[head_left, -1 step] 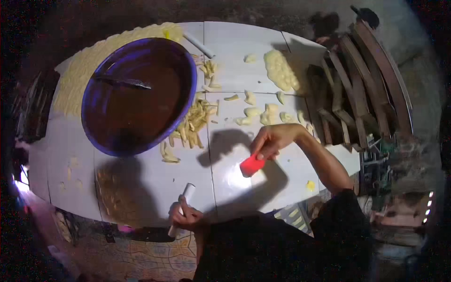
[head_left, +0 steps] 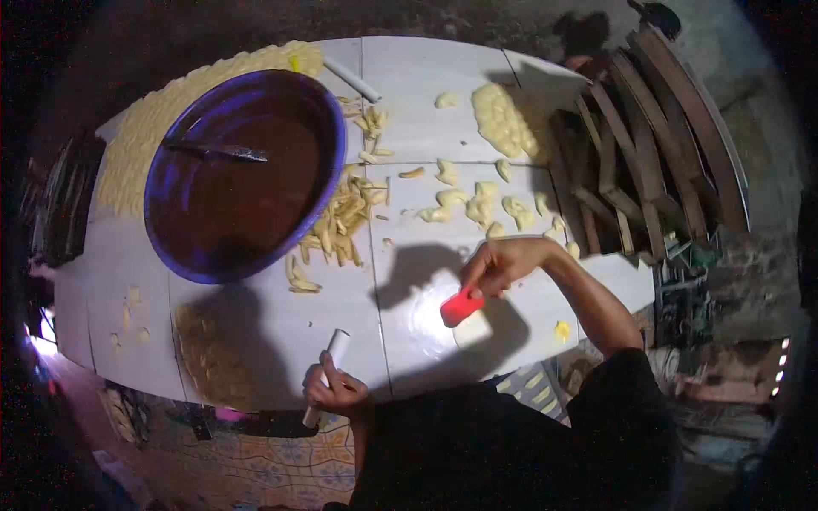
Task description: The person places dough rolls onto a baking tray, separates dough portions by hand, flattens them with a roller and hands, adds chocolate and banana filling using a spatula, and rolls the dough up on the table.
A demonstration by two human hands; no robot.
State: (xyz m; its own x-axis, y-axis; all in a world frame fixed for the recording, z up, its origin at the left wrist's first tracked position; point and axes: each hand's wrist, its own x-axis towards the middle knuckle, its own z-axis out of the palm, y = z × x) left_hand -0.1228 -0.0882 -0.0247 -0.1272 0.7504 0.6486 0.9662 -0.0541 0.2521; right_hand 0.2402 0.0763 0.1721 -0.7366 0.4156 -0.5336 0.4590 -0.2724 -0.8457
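My left hand (head_left: 335, 387) is closed round a white tube (head_left: 338, 345), held slanting near the table's front edge. My right hand (head_left: 498, 264) pinches a small red flat tool (head_left: 460, 307) just over or on the lit white tiles, with a pale, thin patch (head_left: 471, 334) beside the tool; whether they touch I cannot tell. Above that hand lie several soft cream dough pieces (head_left: 481, 200) and a larger lumpy dough mass (head_left: 503, 123). Pale strips (head_left: 341, 221) are heaped at the right side of a big purple basin (head_left: 313, 226), which holds brown contents and a dark long-bladed implement (head_left: 239, 153).
Rows of pale shaped pieces (head_left: 128, 170) cover the tiled table's (head_left: 426, 68) back left. Another white tube (head_left: 349, 78) lies behind the basin. Leaning wooden boards (head_left: 648, 145) crowd the right end, and dark stacked slats (head_left: 68, 196) stand beyond the left. A small yellow lump (head_left: 562, 330) sits front right.
My right hand and the red tool have moved slightly right and toward me, uncovering more of the pale patch below. The view has shifted a little; my left hand keeps its hold.
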